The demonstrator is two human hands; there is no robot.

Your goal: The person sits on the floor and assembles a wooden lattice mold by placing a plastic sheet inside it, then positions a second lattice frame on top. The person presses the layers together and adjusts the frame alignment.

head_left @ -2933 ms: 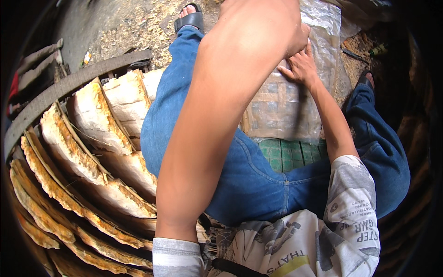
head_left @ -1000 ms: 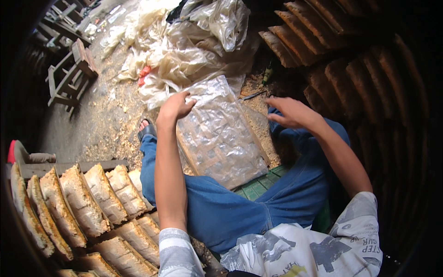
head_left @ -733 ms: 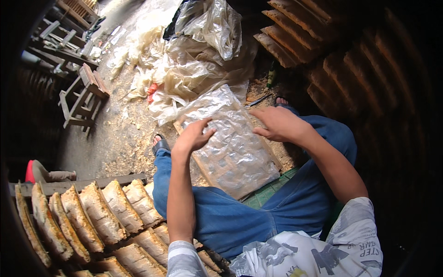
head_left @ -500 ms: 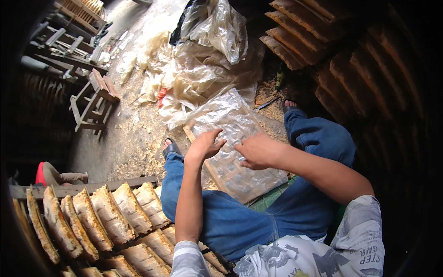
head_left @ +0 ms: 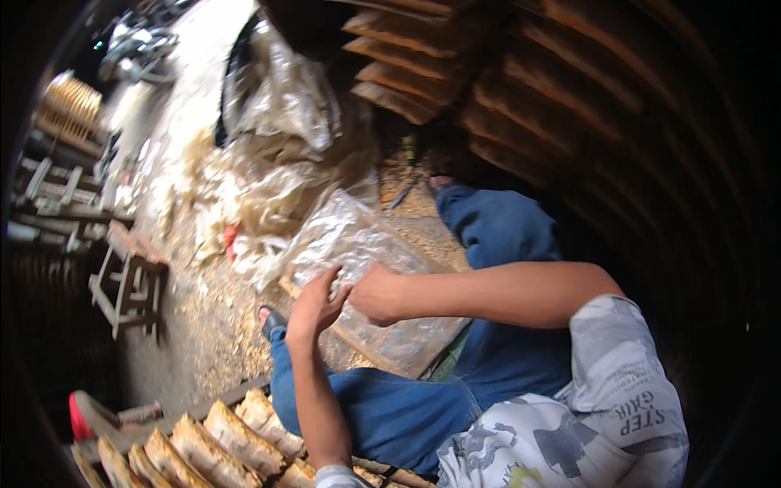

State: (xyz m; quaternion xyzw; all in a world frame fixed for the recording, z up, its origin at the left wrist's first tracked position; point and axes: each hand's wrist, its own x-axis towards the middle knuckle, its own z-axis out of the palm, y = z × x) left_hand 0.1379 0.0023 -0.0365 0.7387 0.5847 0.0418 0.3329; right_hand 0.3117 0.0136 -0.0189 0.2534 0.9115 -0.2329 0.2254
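Between my knees lies a flat wooden-framed tray, covered by a crinkled clear plastic sheet that runs past its far end. My left hand is over the tray's left side, its thumb and fingers apart. Close beside it on the right, my right hand is over the middle of the sheet with its fingers curled in. Whatever those curled fingers hold, if anything, is hidden. I cannot tell whether either hand touches the plastic.
A heap of crumpled plastic sheeting lies beyond the tray. A wooden stool stands at left on the crumb-strewn floor. Curved, rough-edged slabs stand in rows at lower left and upper right. A dark tool lies near my right foot.
The view has swung, so the scene appears shifted left. My right hand has moved left, closer to my left hand, and its fingers look more curled.
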